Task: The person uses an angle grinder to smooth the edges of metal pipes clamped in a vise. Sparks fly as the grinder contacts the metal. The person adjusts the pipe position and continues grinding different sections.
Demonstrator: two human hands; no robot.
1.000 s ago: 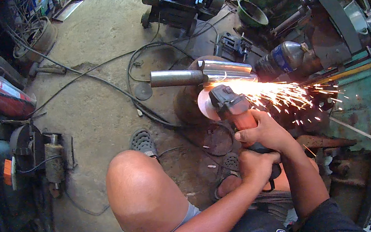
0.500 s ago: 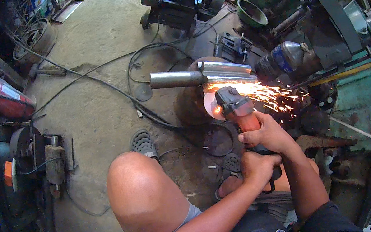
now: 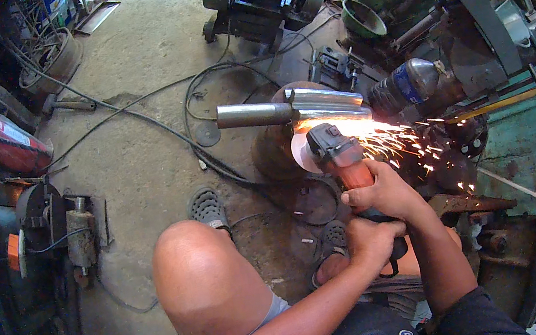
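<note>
An orange and dark angle grinder [image 3: 349, 170] points away from me, its pale disc [image 3: 303, 154] against the lower side of a shiny fluted steel part with a round shaft [image 3: 253, 113]. Bright sparks [image 3: 394, 138] fly off to the right from the contact. My right hand [image 3: 386, 193] is wrapped round the grinder's orange body. Closer to me, my left hand [image 3: 370, 241] closes round its rear handle; the fingers are partly hidden. The steel part lies on a rusty round stand [image 3: 272, 156].
Black cables [image 3: 157, 118] loop across the concrete floor, left of the stand. A plastic bottle [image 3: 416, 81] and a dark machine with a curved guard [image 3: 476, 4] stand at right. A bench grinder [image 3: 38, 209] is on the left; another machine [image 3: 264, 1] stands far back.
The grinder's head has shifted slightly left along the steel part, and the spark stream is brighter and spreads further right and down. Both hands keep their hold.
</note>
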